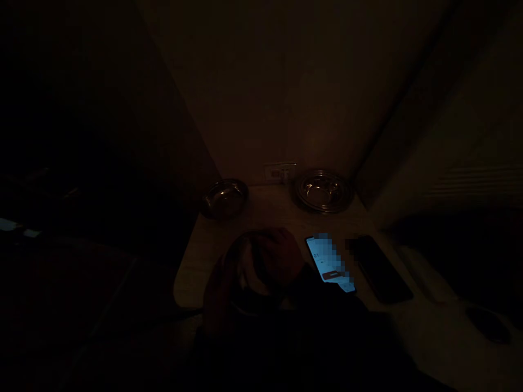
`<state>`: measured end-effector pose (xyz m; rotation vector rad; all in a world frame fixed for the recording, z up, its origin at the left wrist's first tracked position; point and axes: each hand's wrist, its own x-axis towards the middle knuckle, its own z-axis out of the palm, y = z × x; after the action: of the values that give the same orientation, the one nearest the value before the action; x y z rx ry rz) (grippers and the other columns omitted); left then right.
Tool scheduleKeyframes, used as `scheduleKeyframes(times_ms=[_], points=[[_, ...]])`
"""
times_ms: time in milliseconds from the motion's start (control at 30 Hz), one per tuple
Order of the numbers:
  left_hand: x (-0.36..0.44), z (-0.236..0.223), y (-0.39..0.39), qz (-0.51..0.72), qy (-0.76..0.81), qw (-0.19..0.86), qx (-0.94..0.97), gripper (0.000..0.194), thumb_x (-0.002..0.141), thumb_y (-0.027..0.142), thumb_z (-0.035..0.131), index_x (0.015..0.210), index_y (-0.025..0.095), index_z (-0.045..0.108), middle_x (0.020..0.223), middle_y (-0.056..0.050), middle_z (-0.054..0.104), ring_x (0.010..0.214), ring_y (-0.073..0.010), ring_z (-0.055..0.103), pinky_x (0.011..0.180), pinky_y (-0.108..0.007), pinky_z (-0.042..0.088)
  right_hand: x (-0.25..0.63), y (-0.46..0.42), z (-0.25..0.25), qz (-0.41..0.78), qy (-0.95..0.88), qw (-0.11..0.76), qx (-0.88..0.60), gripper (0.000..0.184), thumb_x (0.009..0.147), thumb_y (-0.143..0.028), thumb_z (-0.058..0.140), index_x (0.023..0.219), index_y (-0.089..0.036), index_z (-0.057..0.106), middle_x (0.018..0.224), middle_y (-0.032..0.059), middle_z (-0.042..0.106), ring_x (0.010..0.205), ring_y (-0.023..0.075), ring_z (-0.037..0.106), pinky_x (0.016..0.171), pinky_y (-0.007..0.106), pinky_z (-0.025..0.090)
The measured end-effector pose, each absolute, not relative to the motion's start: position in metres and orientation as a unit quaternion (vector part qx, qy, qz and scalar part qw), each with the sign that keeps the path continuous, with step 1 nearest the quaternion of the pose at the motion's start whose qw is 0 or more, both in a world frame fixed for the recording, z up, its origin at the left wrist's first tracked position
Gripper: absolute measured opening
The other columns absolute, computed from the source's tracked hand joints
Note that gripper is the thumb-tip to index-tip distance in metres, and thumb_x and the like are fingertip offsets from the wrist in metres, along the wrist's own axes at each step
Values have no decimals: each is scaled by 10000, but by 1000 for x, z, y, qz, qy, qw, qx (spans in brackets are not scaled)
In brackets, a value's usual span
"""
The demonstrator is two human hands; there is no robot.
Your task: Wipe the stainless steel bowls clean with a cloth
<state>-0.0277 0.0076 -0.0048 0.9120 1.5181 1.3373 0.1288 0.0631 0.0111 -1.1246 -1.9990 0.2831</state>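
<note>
Left hand (216,291) is cupping the left flank of a shiny metal dish (247,269), seemingly holding it steady, while the right hand (281,256) is lying against its upper right side. Darkness is hiding the right fingertips, so I cannot tell whether they are gripping the rim or only pressing on the surface. Between the two palms, the dish is sitting over the near part of the wooden tabletop (188,275); whether its underside is touching the wood I cannot tell. Neither hand is nearer than the other, since both are touching it. Its outline is looking round, so no clear long axis is showing, and its tilt is too dim to judge.

As for pose, the left hand is standing lower and nearer the body, the right one reaching a little farther forward, knuckles up, with its dark sleeve (322,305) slanting in from the lower right. Just beside that hand, a lit smartphone (329,264) is glowing, and a dark phone (384,269) is lying farther right. Toward the wall, a metal bowl (226,198) is resting at the far left corner and some nested metal dishes (322,191) at the far right, with a wall socket (278,172) showing between them.
</note>
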Motion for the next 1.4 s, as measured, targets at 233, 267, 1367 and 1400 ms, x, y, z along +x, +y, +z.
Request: scheduleKeyframes(times_ms=[233, 267, 1367, 1400], points=[[-46, -14, 19, 527, 609, 490, 333, 342, 774, 397, 619, 1030, 178, 682, 1211, -106, 605, 1180, -286, 516, 958, -421, 439, 142, 76, -13, 173, -748, 412, -492, 252, 860, -183, 513, 1039, -210, 688, 1014, 96, 647, 943, 239, 546, 836, 398, 463], [-49, -15, 20, 524, 606, 499, 330, 321, 751, 385, 638, 994, 184, 697, 1205, -105, 612, 1188, -296, 511, 950, -406, 448, 144, 75, -17, 183, -737, 415, -501, 250, 869, -192, 500, 1032, -206, 689, 997, 97, 649, 934, 233, 557, 830, 391, 471], [-26, 24, 22, 495, 611, 539, 302, 459, 735, 381, 629, 1156, 213, 556, 1203, -83, 607, 1123, -277, 560, 926, -372, 460, 131, 21, 13, 111, -839, 365, -389, 209, 864, -183, 542, 1038, -219, 651, 1006, 55, 656, 913, 218, 509, 754, 363, 429], [-24, 24, 22, 500, 607, 546, 289, 488, 738, 379, 631, 1188, 218, 534, 1210, -81, 605, 1120, -272, 564, 912, -356, 469, 128, 25, 14, 108, -838, 363, -392, 194, 865, -188, 543, 1020, -220, 656, 997, 56, 658, 918, 219, 511, 760, 367, 429]])
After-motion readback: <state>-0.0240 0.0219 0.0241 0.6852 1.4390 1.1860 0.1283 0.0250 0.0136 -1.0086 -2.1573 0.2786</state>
